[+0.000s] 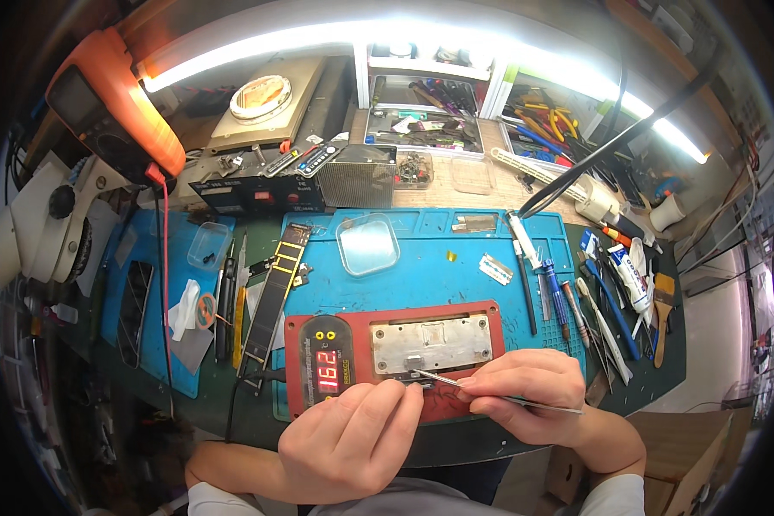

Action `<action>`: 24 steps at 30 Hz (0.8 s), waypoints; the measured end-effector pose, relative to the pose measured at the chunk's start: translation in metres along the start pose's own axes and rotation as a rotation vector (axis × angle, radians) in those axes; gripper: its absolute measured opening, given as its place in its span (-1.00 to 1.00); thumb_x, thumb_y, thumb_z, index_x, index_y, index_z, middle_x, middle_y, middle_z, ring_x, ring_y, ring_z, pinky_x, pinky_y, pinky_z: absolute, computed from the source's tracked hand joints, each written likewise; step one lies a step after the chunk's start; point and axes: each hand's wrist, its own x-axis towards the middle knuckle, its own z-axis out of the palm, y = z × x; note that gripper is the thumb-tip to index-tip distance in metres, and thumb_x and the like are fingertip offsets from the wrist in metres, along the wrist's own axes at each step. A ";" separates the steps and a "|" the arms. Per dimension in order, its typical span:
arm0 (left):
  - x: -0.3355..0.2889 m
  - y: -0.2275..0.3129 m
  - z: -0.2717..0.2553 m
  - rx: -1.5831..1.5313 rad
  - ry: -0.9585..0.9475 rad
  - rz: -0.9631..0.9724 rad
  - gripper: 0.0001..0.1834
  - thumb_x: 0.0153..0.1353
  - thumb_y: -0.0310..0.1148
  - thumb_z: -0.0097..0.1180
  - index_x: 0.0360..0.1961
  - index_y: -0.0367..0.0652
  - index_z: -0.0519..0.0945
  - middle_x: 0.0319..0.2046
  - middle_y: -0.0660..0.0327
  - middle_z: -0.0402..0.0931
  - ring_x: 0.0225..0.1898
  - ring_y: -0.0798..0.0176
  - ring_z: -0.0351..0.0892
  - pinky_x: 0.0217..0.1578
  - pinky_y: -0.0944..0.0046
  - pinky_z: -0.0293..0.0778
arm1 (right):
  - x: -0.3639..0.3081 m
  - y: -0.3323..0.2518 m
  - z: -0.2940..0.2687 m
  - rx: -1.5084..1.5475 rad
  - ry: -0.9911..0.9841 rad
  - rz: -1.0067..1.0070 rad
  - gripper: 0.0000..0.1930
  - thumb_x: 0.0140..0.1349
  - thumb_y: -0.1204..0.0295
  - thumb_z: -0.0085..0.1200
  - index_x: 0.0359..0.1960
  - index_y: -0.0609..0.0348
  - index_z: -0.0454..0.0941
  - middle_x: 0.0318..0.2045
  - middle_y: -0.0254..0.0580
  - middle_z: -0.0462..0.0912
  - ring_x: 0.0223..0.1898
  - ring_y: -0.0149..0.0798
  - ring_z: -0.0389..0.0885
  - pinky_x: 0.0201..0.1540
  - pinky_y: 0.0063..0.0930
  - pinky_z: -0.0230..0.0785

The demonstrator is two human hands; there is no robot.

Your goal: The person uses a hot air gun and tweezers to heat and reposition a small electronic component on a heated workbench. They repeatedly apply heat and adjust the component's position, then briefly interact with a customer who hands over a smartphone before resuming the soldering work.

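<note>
A red heating station [437,408] lies before me, with a lit red digit display [328,371] on its left and a metal hot plate [430,337] on its right. On the plate's front part sits a small grey chip-like piece [415,363]. My right hand [537,391] pinches a slender metal tool [443,378], its tip pointing left beside that piece. The fingers of my left hand [353,439] are closed together at the plate's front edge, next to a small dark part [414,381]. Whatever they grip is mostly hidden by the fingers.
A blue work mat [430,267] bears a clear plastic lid [367,244] and a metal blade [495,269]. Screwdrivers [557,299], a brush [663,314] and tubes lie right. Phone parts [274,297] lie left. An orange multimeter [116,103] and a black power unit [254,196] stand behind.
</note>
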 end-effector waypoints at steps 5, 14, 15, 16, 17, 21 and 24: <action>0.004 0.003 -0.002 -0.037 0.010 -0.036 -0.64 -0.13 -0.50 0.31 -0.19 -0.15 0.79 -0.29 0.26 0.61 -0.42 0.30 0.68 -0.52 0.40 0.52 | 0.002 -0.001 0.002 -0.022 -0.006 0.007 -0.76 0.13 0.59 0.42 -0.14 0.32 0.75 -0.31 0.00 0.80 -0.34 -0.09 0.81 -0.31 -0.38 0.63; 0.006 0.003 -0.003 -0.044 -0.007 -0.045 -0.64 -0.12 -0.50 0.31 -0.19 -0.14 0.80 -0.28 0.26 0.62 -0.41 0.31 0.68 -0.51 0.40 0.52 | 0.001 0.002 0.003 -0.057 0.015 -0.048 -0.76 0.12 0.57 0.43 -0.16 0.32 0.74 -0.36 -0.01 0.78 -0.38 -0.11 0.80 -0.36 -0.39 0.62; 0.008 0.004 -0.004 -0.043 -0.010 -0.046 -0.64 -0.12 -0.50 0.31 -0.20 -0.14 0.80 -0.29 0.26 0.62 -0.41 0.31 0.69 -0.51 0.40 0.52 | 0.001 0.003 0.003 -0.056 0.015 -0.049 -0.76 0.12 0.57 0.43 -0.16 0.32 0.74 -0.36 -0.01 0.78 -0.39 -0.11 0.80 -0.36 -0.39 0.62; 0.009 0.004 -0.004 -0.043 -0.014 -0.048 -0.64 -0.12 -0.50 0.31 -0.20 -0.14 0.80 -0.29 0.26 0.62 -0.41 0.31 0.69 -0.51 0.40 0.52 | 0.001 0.003 0.003 -0.056 0.016 -0.049 -0.76 0.12 0.57 0.43 -0.17 0.32 0.75 -0.36 -0.01 0.78 -0.39 -0.11 0.80 -0.36 -0.39 0.62; 0.009 0.004 -0.004 -0.041 -0.012 -0.047 -0.65 -0.12 -0.50 0.31 -0.20 -0.14 0.80 -0.29 0.26 0.62 -0.41 0.31 0.69 -0.51 0.40 0.52 | 0.001 0.003 0.004 -0.055 0.016 -0.050 -0.77 0.12 0.57 0.43 -0.17 0.32 0.75 -0.37 -0.01 0.78 -0.39 -0.11 0.80 -0.36 -0.39 0.62; 0.008 0.005 -0.004 -0.045 -0.014 -0.044 -0.65 -0.12 -0.50 0.32 -0.20 -0.14 0.79 -0.29 0.26 0.63 -0.41 0.30 0.69 -0.51 0.40 0.52 | 0.002 0.002 0.003 -0.057 0.019 -0.048 -0.77 0.12 0.57 0.42 -0.17 0.32 0.75 -0.37 -0.02 0.78 -0.39 -0.12 0.80 -0.37 -0.39 0.62; 0.008 0.004 -0.005 -0.058 -0.019 -0.042 -0.65 -0.11 -0.50 0.32 -0.19 -0.15 0.79 -0.29 0.26 0.63 -0.40 0.29 0.69 -0.51 0.40 0.53 | 0.001 0.003 0.004 -0.059 0.022 -0.046 -0.77 0.11 0.56 0.43 -0.18 0.31 0.75 -0.38 -0.03 0.78 -0.40 -0.13 0.79 -0.38 -0.40 0.61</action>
